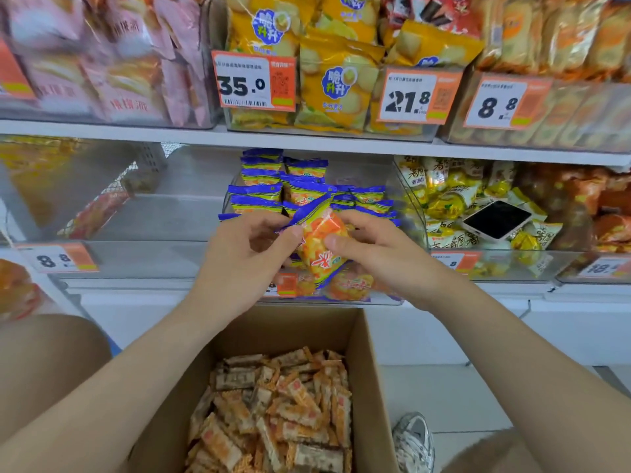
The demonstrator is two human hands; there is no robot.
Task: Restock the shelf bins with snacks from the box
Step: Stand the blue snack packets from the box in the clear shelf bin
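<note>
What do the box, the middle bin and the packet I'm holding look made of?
The box: matte brown cardboard, bare cut edges. The middle bin: clear rigid plastic, perhaps acrylic; packets show through. The packet: glossy plastic film, crinkled, partly see-through.

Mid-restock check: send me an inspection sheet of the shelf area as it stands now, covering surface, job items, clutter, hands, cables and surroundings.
Surface: white shelf carrying clear bins.
Job's things: blue-and-yellow snack packet held in front of the middle bin, which holds more of the same; cardboard box below holds orange-and-brown bar packets.
Clutter: phone lying on the yellow packets in the bin to the right.
Hands: left hand and right hand both pinch the snack packet.
Cables: thin line on the white base panel, too small to tell.
Surroundings: price tags on the bins; sneaker on the floor beside the box.
</note>
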